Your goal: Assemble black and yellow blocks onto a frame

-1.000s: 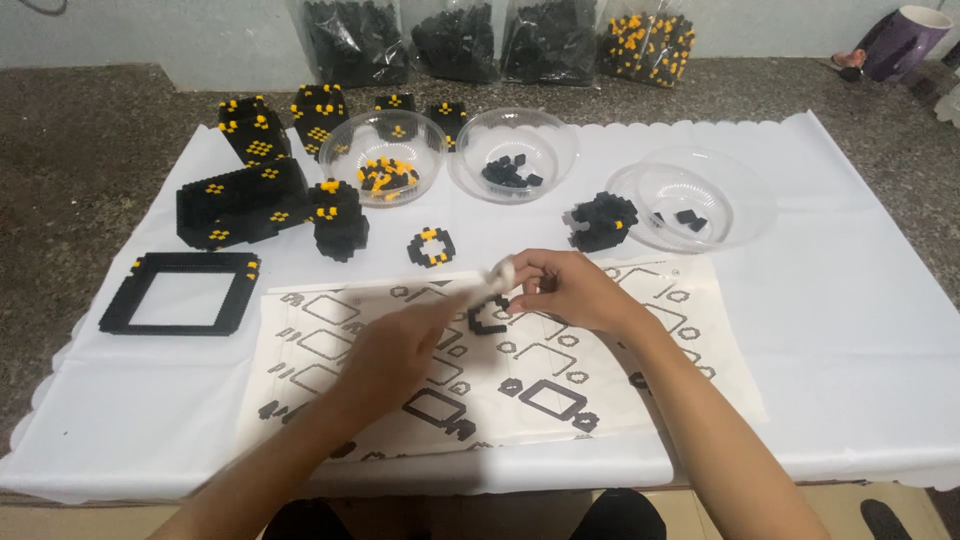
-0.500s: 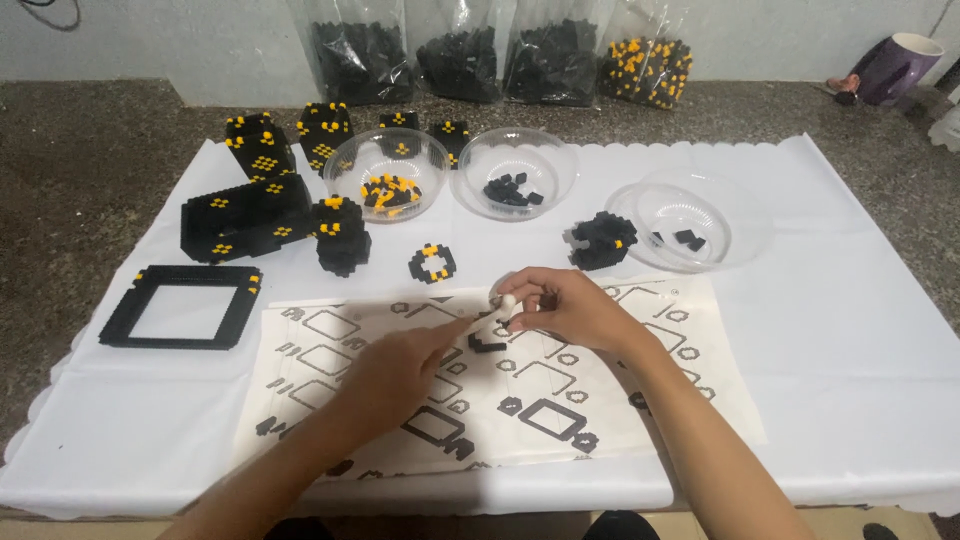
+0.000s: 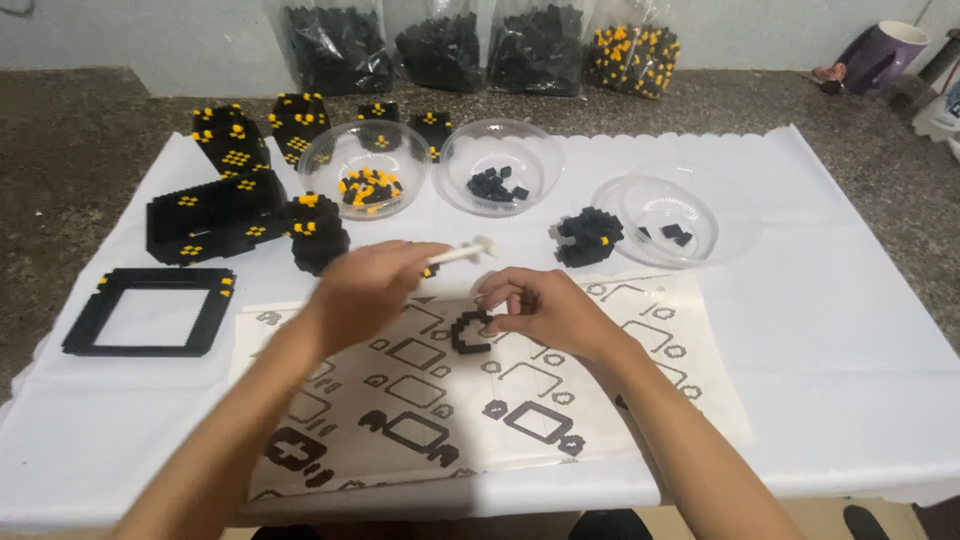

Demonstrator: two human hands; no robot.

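Head view, middle of the frame: the left hand [image 3: 372, 290] is closed round a thin white tool [image 3: 462, 253] whose tip points right. Just right of it, the right hand [image 3: 540, 308] has its fingers curled, pinching a small black curved block piece [image 3: 468, 332] that rests on the printed instruction sheet [image 3: 640, 400]. Three clear bowls [image 3: 498, 150] sit across the upper frame, a black square frame [image 3: 150, 312] at left.

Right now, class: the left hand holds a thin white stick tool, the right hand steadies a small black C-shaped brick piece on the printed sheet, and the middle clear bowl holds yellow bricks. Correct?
One slip: the head view shows the middle clear bowl holding only black bricks. The rest stands.
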